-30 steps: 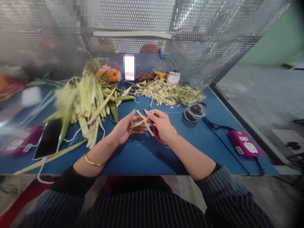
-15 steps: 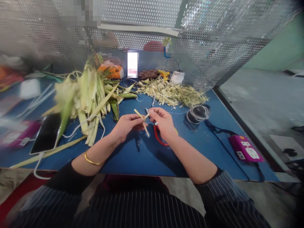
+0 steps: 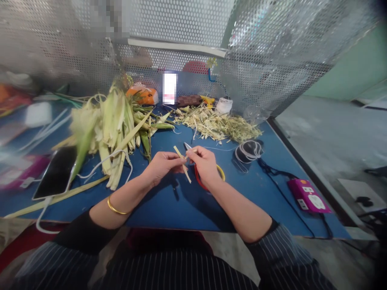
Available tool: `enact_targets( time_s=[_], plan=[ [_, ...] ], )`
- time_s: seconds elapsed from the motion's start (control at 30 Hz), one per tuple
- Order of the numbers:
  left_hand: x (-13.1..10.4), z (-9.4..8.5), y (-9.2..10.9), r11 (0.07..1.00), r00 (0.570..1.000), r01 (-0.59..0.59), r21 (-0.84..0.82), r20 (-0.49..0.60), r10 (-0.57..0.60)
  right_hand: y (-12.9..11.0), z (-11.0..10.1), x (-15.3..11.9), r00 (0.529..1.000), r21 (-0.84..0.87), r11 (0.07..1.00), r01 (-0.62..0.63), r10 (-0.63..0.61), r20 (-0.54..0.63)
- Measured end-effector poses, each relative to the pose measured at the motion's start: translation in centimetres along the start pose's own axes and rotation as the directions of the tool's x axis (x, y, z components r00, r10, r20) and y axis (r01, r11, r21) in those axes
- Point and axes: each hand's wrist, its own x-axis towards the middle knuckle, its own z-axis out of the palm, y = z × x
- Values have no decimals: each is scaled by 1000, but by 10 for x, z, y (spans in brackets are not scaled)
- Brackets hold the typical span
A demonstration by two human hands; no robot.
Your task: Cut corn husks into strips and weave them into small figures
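Observation:
Between its thumb and fingers, my left hand (image 3: 165, 164) pinches a narrow pale husk strip (image 3: 187, 174) whose ends stick out above and below. My right hand (image 3: 204, 163) is closed close beside it, with the fingertips of both hands almost touching at the strip. A short pale piece shows at the right fingertips. Scissors with a red and yellow handle (image 3: 223, 172) lie under or in my right hand, their blades (image 3: 188, 146) pointing up and left; how they are held is partly hidden.
Long husks (image 3: 113, 121) are piled at the left, beside a phone (image 3: 57, 172) with a white cable. Shredded scraps (image 3: 211, 123) lie behind my hands. To the right are a thread spool (image 3: 249, 152) and a purple power strip (image 3: 310, 196). A mesh partition (image 3: 181, 54) stands behind.
The whole view has tilted up slightly, so things appear lower. My right fingers have curled over the short piece by the strip, and more of the yellow handle shows.

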Motion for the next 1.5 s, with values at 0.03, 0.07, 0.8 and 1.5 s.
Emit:
enact_targets(
  time_s=[0.03, 0.07, 0.8, 1.5],
  plan=[
    [0, 0, 0, 1000, 1000, -9, -5, -13, 9, 0, -2, 1, 1000, -24, 1000, -1, 1, -5],
    [0, 0, 0, 1000, 999, -18, -16, -30, 17, -1, -4, 3, 1000, -51, 999, -3, 2, -9],
    [3, -8, 2, 987, 976, -158, -4, -150, 155, -17, -15, -7, 912, -614, 687, 388, -189, 365],
    [-7, 1, 2, 954, 989, -68, 292, 142, 27, -3, -3, -6, 990, -85, 996, -9, 21, 143]
  ],
)
